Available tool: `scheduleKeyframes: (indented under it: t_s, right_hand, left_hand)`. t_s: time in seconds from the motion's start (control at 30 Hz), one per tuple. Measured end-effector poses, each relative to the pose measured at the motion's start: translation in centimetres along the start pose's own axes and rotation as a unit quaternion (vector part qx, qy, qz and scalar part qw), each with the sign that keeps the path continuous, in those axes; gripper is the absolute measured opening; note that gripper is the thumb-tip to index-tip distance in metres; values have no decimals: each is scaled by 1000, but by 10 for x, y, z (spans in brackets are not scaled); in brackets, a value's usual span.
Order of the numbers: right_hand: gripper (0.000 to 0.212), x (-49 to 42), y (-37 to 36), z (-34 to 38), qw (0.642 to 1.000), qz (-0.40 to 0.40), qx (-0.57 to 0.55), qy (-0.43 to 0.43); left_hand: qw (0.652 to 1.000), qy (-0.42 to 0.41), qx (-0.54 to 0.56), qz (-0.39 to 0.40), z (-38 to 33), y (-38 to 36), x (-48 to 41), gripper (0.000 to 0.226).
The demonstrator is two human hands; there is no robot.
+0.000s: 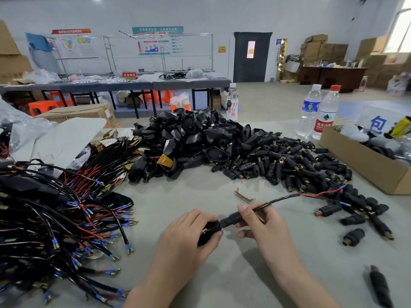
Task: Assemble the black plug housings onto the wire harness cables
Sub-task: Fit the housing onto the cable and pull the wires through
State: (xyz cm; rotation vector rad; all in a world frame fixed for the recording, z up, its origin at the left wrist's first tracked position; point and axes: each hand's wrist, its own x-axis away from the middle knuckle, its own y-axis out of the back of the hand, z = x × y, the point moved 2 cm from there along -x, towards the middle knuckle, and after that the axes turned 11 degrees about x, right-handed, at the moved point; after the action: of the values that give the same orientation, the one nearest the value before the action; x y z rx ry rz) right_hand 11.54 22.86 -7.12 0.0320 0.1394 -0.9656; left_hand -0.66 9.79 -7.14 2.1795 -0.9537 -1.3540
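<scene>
My left hand [189,232] grips a black plug housing [208,233] low in the middle of the table. My right hand [259,221] pinches the black cable [280,199] just behind the ribbed sleeve [231,219] that enters the housing. The cable runs up and right and ends in red and black wires with blue ferrules [342,187]. A heap of black plug housings [189,136] lies at the centre back. Small black connector sleeves with brass ends [289,165] spread to its right. A tangle of wire harness cables [55,214] fills the left side.
An open cardboard box [364,165] stands at the right edge. Two water bottles [318,112] and a third bottle [232,103] stand behind the piles. A small bent metal strip [244,196] lies near my hands. Loose sleeves [353,236] lie at the right front; a plastic bag [22,127] sits far left.
</scene>
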Motion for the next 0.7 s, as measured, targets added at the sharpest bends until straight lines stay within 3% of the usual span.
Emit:
scheduleKeyframes:
  t_s: [0.27,0.4,0.7]
  right_hand:
    - [28,1,-2,-6,999,-45,20,16]
    - [36,3,-4,-6,998,-59,25,5]
    - [26,8,-14,-12,999,-16,25,-36]
  left_hand:
    - [1000,-8,-17,10,1,0,0,12]
    - [1000,11,-19,5,0,0,0,12]
    - [998,14,-56,7,-4,-2,-1,16]
